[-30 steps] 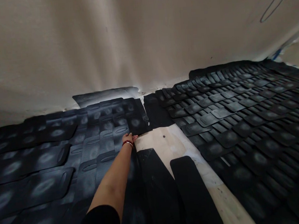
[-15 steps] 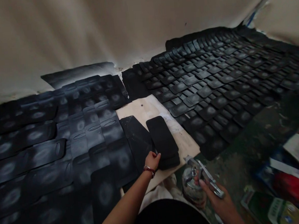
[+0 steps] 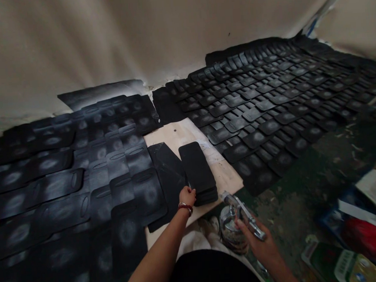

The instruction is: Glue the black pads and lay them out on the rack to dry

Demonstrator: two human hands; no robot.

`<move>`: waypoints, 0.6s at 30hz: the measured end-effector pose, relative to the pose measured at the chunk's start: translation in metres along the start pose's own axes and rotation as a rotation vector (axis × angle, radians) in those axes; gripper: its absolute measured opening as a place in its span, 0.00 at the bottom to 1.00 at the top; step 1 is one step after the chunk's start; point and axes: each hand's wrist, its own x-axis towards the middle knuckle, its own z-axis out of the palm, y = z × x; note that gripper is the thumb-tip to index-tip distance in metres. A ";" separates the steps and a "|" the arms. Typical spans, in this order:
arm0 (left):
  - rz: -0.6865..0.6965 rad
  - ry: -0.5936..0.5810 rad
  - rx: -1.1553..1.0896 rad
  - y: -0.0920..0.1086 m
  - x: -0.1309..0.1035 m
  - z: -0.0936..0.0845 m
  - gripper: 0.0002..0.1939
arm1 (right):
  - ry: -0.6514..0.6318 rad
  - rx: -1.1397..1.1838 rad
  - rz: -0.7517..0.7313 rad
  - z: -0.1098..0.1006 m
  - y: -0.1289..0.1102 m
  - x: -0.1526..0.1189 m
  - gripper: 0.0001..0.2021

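My left hand (image 3: 187, 196), a bracelet at its wrist, pinches at the lower left edge of a stack of black round-cornered panels (image 3: 197, 168); its fingertips are partly hidden. The stack lies on a pale board (image 3: 224, 170), beside a larger flat black sheet (image 3: 166, 169). At lower right, my right hand (image 3: 252, 236) is wrapped round a metal spray gun (image 3: 244, 214) with a cup (image 3: 230, 231) below it. The gun's nozzle points up and left, near the front edge of the board.
Overlapping rows of black panels with pale hazy spots (image 3: 125, 233) spread to the left. More rows (image 3: 257, 116) reach far right. Behind hangs a beige sheet-like wall (image 3: 102, 43). A green container (image 3: 333, 255) and a red item (image 3: 367, 235) sit at lower right on the dark floor.
The view has shifted slightly, so the board, stack and both hands appear a little further left and higher. My left hand stays at the stack's edge; my right still grips the spray gun.
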 end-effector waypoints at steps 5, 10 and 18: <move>-0.018 -0.016 -0.080 0.001 0.000 0.001 0.11 | -0.029 0.007 -0.014 0.001 -0.001 0.001 0.19; -0.003 -0.024 -0.097 -0.001 0.001 -0.001 0.11 | 0.052 -0.026 -0.041 0.003 -0.007 0.002 0.19; 0.006 -0.032 -0.132 -0.005 0.005 -0.001 0.11 | -0.001 -0.064 0.024 0.002 -0.005 -0.005 0.20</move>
